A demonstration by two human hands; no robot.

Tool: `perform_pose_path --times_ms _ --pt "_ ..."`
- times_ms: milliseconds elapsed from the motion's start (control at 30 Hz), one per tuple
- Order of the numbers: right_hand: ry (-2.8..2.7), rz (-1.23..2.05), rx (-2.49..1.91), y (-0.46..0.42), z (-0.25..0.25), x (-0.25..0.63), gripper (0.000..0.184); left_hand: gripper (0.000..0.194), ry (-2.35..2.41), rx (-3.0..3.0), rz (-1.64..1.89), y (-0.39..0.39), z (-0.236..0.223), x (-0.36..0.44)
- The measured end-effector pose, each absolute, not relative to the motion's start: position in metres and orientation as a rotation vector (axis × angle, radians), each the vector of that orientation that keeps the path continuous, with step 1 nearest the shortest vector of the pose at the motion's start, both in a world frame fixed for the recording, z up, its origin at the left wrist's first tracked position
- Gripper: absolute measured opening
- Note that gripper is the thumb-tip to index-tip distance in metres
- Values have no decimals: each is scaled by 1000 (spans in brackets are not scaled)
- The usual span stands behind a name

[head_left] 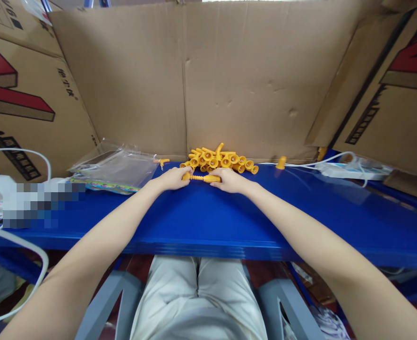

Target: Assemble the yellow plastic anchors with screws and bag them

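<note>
A yellow plastic piece with a spiral shaft (197,178) is held level between both hands, just above the front of the pile. My left hand (174,178) is closed round its left end, which shows as a wider yellow tip. My right hand (231,180) grips the thicker, handle-like right end. Fingers hide parts of both ends. Right behind the hands lies a pile of yellow cup-ended plastic pieces (213,163), several with their round openings facing me. A small yellow branched piece (164,162) rests left of the pile, beyond my left hand.
Clear plastic bags (119,165) lie at the left on the blue table (201,222). A single yellow cup (281,163) stands right of the pile. A white power strip (352,169) with cables is at the right. Cardboard walls (251,80) enclose the back and sides.
</note>
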State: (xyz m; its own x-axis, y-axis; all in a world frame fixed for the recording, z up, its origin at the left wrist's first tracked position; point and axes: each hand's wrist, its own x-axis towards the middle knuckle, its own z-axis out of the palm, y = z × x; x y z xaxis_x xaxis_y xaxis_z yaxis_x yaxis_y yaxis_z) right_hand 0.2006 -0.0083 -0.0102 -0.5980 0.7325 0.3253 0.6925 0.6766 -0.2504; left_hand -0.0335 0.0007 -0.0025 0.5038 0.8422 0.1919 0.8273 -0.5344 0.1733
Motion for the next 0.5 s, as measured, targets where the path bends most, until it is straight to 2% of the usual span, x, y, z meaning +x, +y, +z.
perform_pose_path --times_ms 233,367,500 --pt "-2457 268 -1084 -7 -11 202 13 26 1570 2686 569 -1 -6 -26" --pt "-2416 443 -1105 -5 -14 204 21 21 1557 2598 505 -4 -6 -24" --pt "-2323 412 -1145 -1 -19 205 34 19 1594 2619 458 -5 -5 -22"
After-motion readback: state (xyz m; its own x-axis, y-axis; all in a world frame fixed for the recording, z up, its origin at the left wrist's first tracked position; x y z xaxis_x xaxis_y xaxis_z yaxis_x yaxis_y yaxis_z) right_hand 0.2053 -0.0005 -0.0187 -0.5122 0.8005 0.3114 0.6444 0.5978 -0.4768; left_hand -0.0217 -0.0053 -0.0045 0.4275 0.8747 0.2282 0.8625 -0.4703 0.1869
